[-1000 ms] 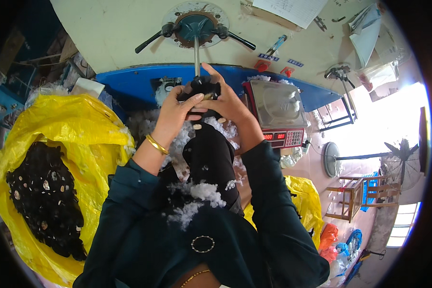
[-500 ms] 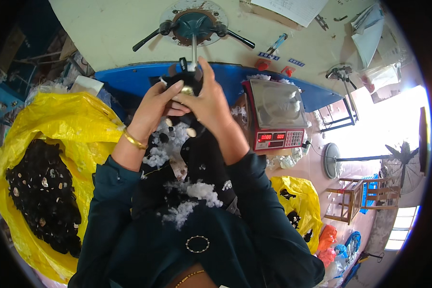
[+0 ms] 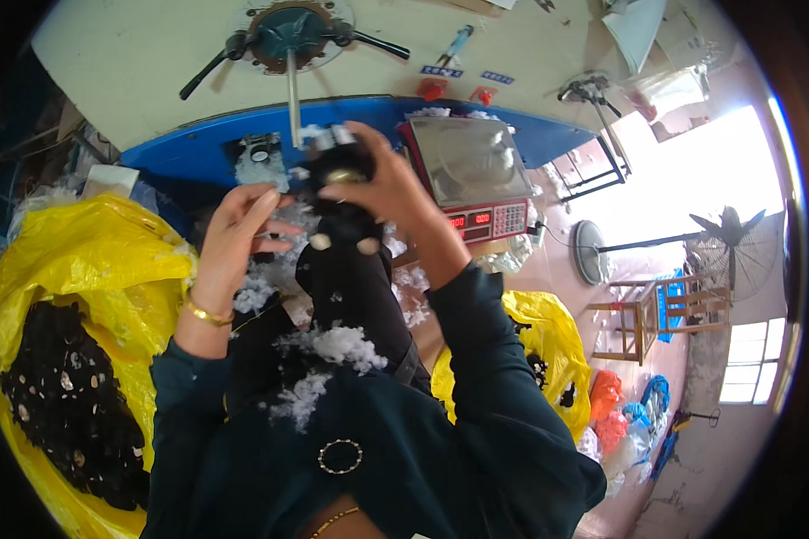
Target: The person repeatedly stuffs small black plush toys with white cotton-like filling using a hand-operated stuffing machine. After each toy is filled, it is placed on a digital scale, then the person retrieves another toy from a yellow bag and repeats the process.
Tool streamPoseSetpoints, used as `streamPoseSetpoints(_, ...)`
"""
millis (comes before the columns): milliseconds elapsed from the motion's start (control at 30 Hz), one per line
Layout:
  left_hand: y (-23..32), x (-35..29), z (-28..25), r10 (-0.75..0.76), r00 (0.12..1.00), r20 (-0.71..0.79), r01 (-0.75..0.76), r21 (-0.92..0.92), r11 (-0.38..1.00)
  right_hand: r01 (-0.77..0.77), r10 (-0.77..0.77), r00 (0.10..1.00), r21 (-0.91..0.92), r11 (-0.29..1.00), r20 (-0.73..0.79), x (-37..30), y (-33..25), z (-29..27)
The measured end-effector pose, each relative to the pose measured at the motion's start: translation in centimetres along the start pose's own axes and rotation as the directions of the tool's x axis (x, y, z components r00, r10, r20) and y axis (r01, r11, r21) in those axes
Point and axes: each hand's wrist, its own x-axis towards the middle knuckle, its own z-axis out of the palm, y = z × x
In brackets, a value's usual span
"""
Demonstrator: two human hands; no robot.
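A small black plush toy (image 3: pixel 343 216) with pale foot tips is in my right hand (image 3: pixel 388 184), whose fingers wrap its right side; motion blurs its top. My left hand (image 3: pixel 236 232) is off to the left of the toy, empty, its fingers apart. Just above and left of the toy, a thin metal tube (image 3: pixel 293 99) points down from the machine head (image 3: pixel 288 36), its end bare. White fluffy stuffing (image 3: pixel 346 349) lies on my lap, with more beneath the toy.
At the left stands a yellow sack (image 3: pixel 108 260) of black plush pieces (image 3: pixel 72 395). A second yellow sack (image 3: pixel 562 337) is on the right. Beside my right hand sits a red digital scale (image 3: pixel 467 162). Farther right are a fan (image 3: pixel 593 253) and a wooden chair (image 3: pixel 638 319).
My left hand has let go of the toy and moved away to the left, opening. The toy, in my right hand, is now right of the tube. The whole view has shifted.
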Motion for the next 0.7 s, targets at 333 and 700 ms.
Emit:
streamPoseSetpoints(333,-5.0,-2.9,-5.2,-0.126,0.987,-0.104,0.126,-0.009,0.992,-0.784,0.693,0.619,-0.239,0.573,-0.369,-1.7,16.6,-19.6)
streamPoseSetpoints(700,-7.0,-5.4,-4.6,-0.167,0.986,0.029,0.165,0.057,0.985,-0.741,0.753,0.353,0.325,0.587,-0.556,-6.6,20.9,-24.6)
